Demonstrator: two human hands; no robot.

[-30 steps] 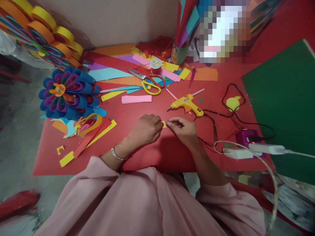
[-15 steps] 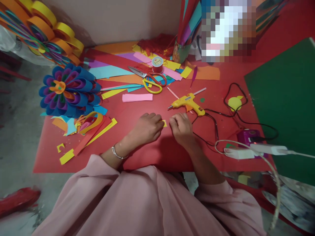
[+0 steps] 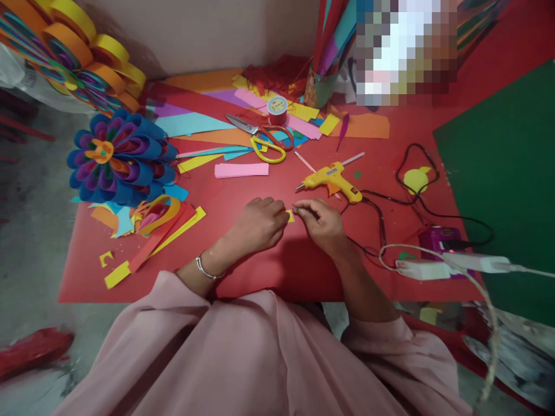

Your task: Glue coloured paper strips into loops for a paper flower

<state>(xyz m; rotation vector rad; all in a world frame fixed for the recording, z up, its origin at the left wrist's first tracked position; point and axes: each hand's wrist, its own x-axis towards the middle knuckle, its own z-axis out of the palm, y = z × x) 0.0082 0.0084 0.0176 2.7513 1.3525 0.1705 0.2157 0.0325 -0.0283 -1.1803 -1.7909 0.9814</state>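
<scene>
My left hand (image 3: 265,224), a silver bangle on its wrist, is closed with the back of the hand up. A small piece of yellow paper (image 3: 290,216) pokes out from its fingertips. Just to the right, my right hand (image 3: 323,226) has its thumb and forefinger brought together in a pinch beside the yellow piece. Whatever lies between those two fingertips is too small to make out. Beyond the right hand a yellow glue gun (image 3: 332,179) lies on its side, nozzle to the left. A stack of pink paper strips (image 3: 241,170) rests beyond the left hand.
Scissors (image 3: 269,149) and a red thread spool (image 3: 277,111) lie among coloured strips on the red table (image 3: 277,277). A blue paper flower (image 3: 121,159) stands at the left. Black cord (image 3: 382,231) runs right to a purple power box (image 3: 437,237).
My right thumb and forefinger have stretched left, closer to the yellow paper, and come together. The left hand has stayed in place.
</scene>
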